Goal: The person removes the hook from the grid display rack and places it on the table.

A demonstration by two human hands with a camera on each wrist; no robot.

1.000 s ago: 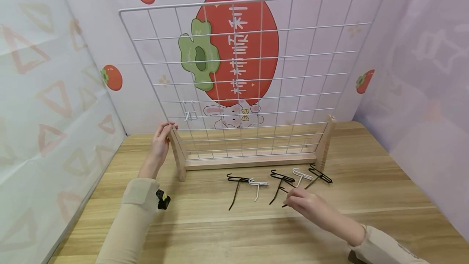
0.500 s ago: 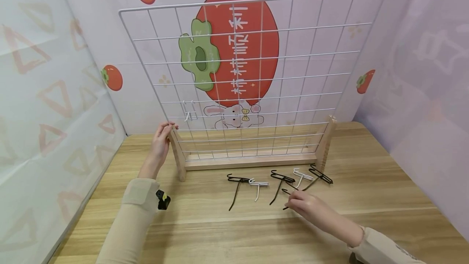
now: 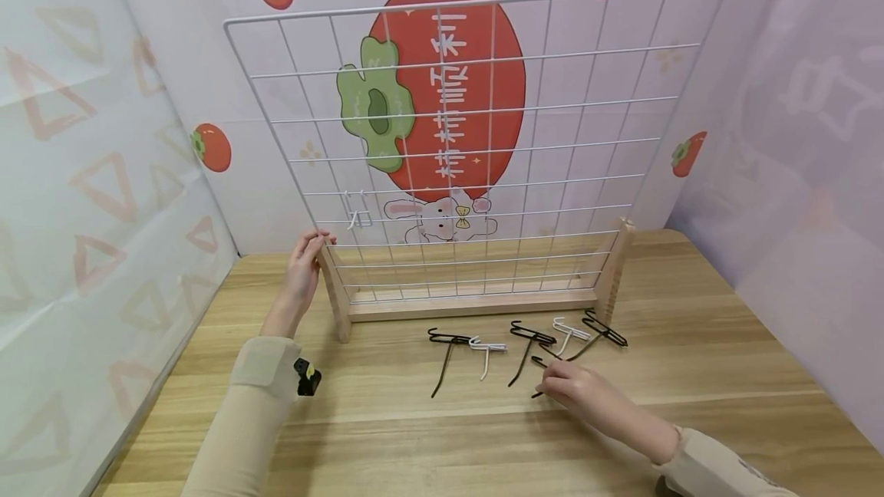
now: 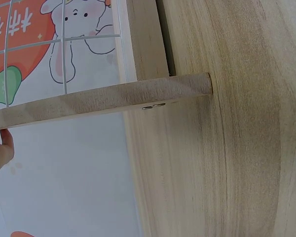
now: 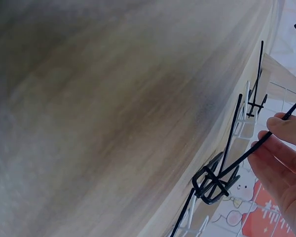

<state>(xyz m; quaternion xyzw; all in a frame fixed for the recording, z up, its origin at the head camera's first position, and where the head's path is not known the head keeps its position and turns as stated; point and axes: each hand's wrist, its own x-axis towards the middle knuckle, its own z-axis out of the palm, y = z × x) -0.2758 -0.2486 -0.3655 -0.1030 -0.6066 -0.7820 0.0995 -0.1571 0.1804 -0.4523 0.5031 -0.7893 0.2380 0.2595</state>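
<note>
My left hand (image 3: 301,271) grips the upper end of the left wooden upright (image 4: 103,97) of the stand, its fingertips at the edge of the white wire grid (image 3: 442,108). In the right wrist view my right hand (image 5: 283,158) pinches the rod of a black wire display hook (image 5: 244,156) between thumb and fingers. From the head view most of that hook is hidden behind the hand, low over the table. Just beyond the hand lie another black hook (image 3: 530,336), a white hook (image 3: 570,328) and a further black hook (image 3: 605,331).
Farther left on the table (image 3: 414,443) lie a black hook (image 3: 445,363) and a white hook (image 3: 487,347). One white hook (image 3: 356,218) hangs on the grid's lower left. The stand's wooden base bar (image 3: 470,305) runs behind the loose hooks.
My right hand has shifted slightly toward me with the black hook, whose visible curled end sits a little lower and farther right. My left hand stays where it was.
</note>
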